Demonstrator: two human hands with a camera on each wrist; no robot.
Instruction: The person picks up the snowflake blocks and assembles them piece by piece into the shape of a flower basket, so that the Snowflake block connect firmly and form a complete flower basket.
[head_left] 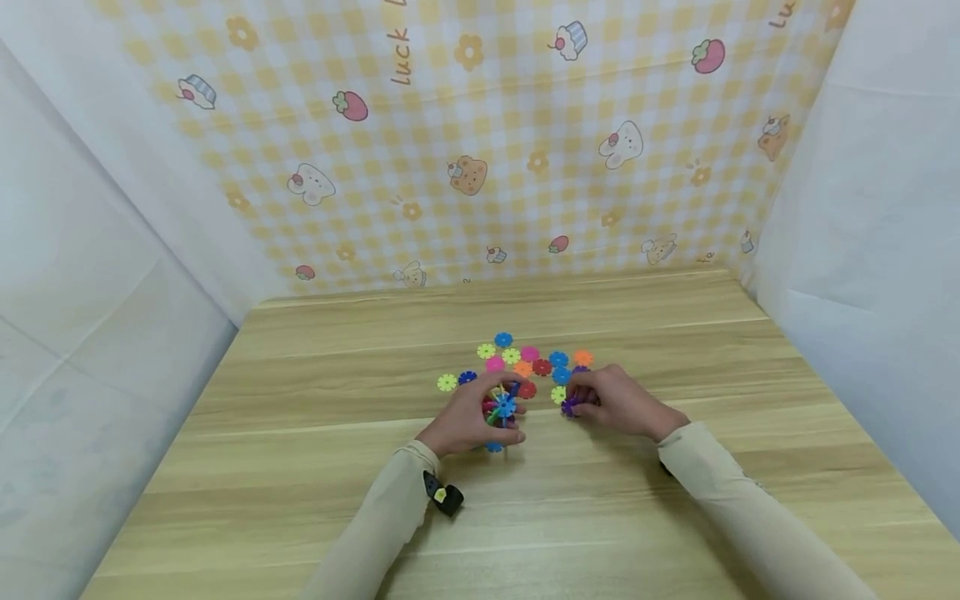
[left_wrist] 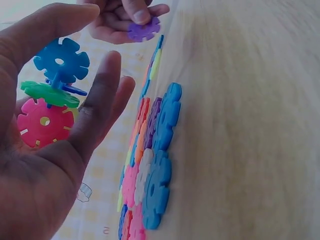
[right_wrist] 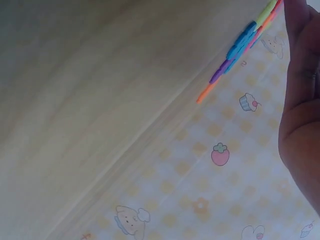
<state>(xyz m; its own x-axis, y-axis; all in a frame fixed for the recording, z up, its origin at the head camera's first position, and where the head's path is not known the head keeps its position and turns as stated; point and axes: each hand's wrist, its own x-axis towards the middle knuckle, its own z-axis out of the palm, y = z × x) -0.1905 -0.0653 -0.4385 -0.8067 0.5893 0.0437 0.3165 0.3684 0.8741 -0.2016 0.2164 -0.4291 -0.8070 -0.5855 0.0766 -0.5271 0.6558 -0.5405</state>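
Note:
My left hand (head_left: 463, 419) curls round a cluster of interlocked notched plastic discs (head_left: 506, 406), held above the table. In the left wrist view, the cluster shows a blue disc (left_wrist: 61, 60), a green disc (left_wrist: 50, 94) and a pink disc (left_wrist: 45, 122) slotted together at angles. To its right, my right hand (head_left: 622, 402) pinches a single purple disc (left_wrist: 144, 30) between thumb and fingers. The held disc is apart from the cluster. Only the edge of the right hand (right_wrist: 305, 115) shows in the right wrist view, where its fingertips are out of frame.
Several loose flat discs lie spread on the wooden table (head_left: 300, 500) beyond and beneath the hands, among them a yellow disc (head_left: 447, 382), a blue disc (head_left: 503, 340) and an orange disc (head_left: 583, 357). A checked cloth (head_left: 420, 125) hangs behind the table, with white cloth at both sides.

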